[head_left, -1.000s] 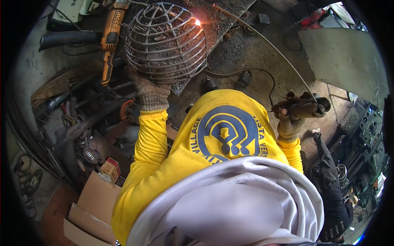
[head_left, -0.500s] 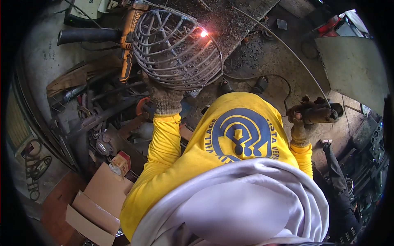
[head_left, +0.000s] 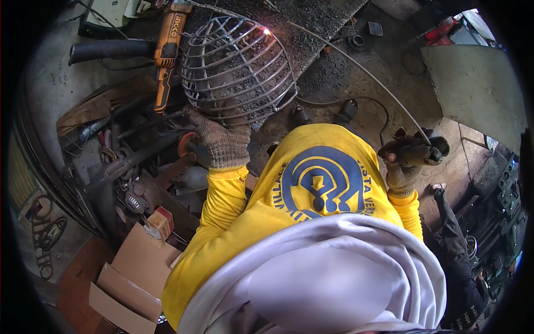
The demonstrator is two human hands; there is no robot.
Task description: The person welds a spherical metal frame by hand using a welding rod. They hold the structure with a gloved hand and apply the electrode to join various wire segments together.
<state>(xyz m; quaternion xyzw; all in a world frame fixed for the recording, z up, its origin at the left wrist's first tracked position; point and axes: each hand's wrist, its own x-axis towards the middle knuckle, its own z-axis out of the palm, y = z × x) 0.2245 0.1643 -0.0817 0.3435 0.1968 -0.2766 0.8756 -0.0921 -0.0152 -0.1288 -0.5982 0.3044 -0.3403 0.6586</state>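
A rounded cage of metal rods [head_left: 240, 73] rests on the dark worktable at the upper middle, with a small orange glow on its far right rim. My left hand [head_left: 225, 136], in a brown knit glove, grips the cage's near lower edge; some fingers are hidden behind the bars. My right hand [head_left: 401, 173], also gloved, is closed around a charred, dark tubular holder [head_left: 414, 153] off to the right. A long thin rod [head_left: 364, 69] curves from this holder up to the left, its tip near the glow but apart from it.
An orange angle grinder [head_left: 166, 55] with a black side handle lies left of the cage. Scrap metal and tools [head_left: 133, 161] crowd the left, above an open cardboard box [head_left: 130, 278]. A cable [head_left: 350, 99] crosses the floor. A pale sheet panel [head_left: 475, 92] stands at right.
The glow on the cage rim has shrunk and dimmed. The rod's tip has come left and nearer to the cage. The cage has turned slightly, and more of my left glove shows.
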